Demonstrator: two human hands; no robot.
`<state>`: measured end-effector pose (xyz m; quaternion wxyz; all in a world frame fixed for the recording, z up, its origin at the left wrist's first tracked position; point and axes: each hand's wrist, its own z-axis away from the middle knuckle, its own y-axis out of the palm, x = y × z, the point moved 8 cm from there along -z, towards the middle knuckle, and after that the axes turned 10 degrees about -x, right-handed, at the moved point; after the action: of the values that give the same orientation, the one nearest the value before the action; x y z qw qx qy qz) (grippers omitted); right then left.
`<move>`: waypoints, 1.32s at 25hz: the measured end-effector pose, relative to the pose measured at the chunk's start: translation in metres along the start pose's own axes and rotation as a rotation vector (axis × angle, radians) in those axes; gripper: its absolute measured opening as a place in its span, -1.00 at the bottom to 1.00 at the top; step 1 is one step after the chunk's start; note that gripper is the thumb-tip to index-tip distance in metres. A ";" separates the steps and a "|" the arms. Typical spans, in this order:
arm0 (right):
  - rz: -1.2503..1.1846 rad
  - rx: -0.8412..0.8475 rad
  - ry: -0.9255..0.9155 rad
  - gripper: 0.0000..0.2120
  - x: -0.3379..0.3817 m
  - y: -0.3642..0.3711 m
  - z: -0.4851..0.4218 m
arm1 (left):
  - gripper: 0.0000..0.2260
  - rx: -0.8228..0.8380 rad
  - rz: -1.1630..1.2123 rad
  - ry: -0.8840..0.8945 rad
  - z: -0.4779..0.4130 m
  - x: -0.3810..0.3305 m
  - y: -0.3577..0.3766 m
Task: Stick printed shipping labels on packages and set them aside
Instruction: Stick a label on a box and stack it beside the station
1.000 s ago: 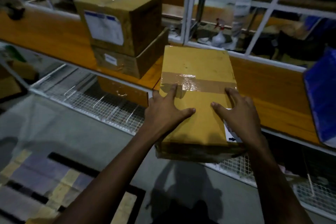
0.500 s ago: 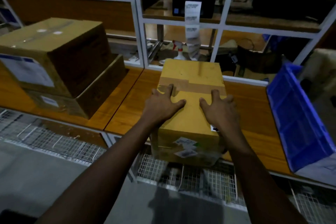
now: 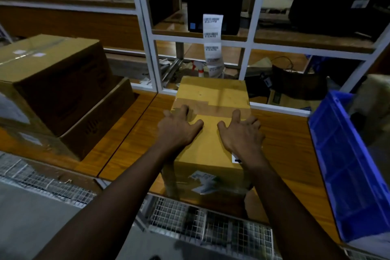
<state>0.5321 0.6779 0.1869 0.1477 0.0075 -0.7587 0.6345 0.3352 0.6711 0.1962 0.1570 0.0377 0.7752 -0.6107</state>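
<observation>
A yellow-brown cardboard package (image 3: 213, 95) taped across its top lies on the wooden table (image 3: 135, 133), its near end at the table's front edge. My left hand (image 3: 179, 127) and my right hand (image 3: 239, 133) rest flat on its top with fingers spread. A white label corner (image 3: 235, 158) shows under my right wrist, and torn label scraps (image 3: 203, 179) cling to the near face. A strip of printed barcode labels (image 3: 212, 44) hangs from the black printer (image 3: 215, 4) on the shelf behind.
Two stacked brown boxes (image 3: 57, 91) stand at the left of the table. A blue plastic crate (image 3: 350, 164) leans at the right. White shelf frames (image 3: 147, 34) rise behind the table. Wire mesh (image 3: 200, 224) runs below the front edge.
The package has slid further onto the table under both hands, away from the edge. My view has lifted toward the shelves and printer.
</observation>
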 end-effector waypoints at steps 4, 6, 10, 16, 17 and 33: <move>0.093 -0.087 -0.045 -0.45 0.005 0.004 0.001 | -0.39 -0.047 -0.137 0.136 -0.003 -0.009 0.010; 0.113 -0.068 -0.056 -0.42 0.006 0.005 0.000 | -0.37 0.005 -0.166 0.213 -0.008 -0.014 0.018; 0.090 0.104 -0.067 -0.33 0.006 0.014 -0.008 | -0.41 0.007 -0.123 0.254 -0.013 -0.017 0.015; -0.025 0.192 -0.038 -0.32 0.014 0.011 -0.085 | -0.54 -0.136 -0.191 0.277 -0.085 -0.042 -0.006; -0.030 0.196 -0.028 -0.32 0.013 0.013 -0.095 | -0.53 -0.119 -0.150 0.268 -0.094 -0.042 0.002; -0.063 -0.069 0.094 -0.31 0.009 0.012 -0.094 | -0.29 0.005 0.003 -0.064 -0.104 -0.009 0.032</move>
<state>0.5411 0.7724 0.1914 0.2032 -0.0038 -0.7718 0.6025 0.3310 0.7799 0.1897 0.1827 0.0198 0.7681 -0.6134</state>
